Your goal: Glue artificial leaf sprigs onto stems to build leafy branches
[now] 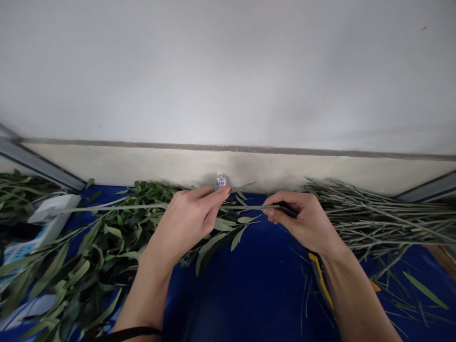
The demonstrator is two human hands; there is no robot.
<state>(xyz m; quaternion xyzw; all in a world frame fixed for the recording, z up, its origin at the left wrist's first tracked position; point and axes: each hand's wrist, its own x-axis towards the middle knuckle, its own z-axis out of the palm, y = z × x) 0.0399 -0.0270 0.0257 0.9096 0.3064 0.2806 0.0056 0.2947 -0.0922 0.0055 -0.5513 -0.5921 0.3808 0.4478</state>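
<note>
Over the far part of the blue table (242, 285), a thin stem (245, 207) runs almost level between the hands; the right hand (308, 218) pinches it between thumb and fingers, with a black object (287, 209) tucked against the palm; the left hand (192, 213) lies across the stem, its underside hidden, so I cannot tell whether its fingers are closed on it; to handle it well, the right pinch should stay firm and the stem straight, since a sideways tug could kink it; leafy branches (80, 273) crowd the table's left part and bare stems (377, 218) its far right, so holding the stem just above both should avoid snags; a yellow-and-grey handle (322, 280) lies on the table's right part, by the forearm, best kept unbumped.
</note>
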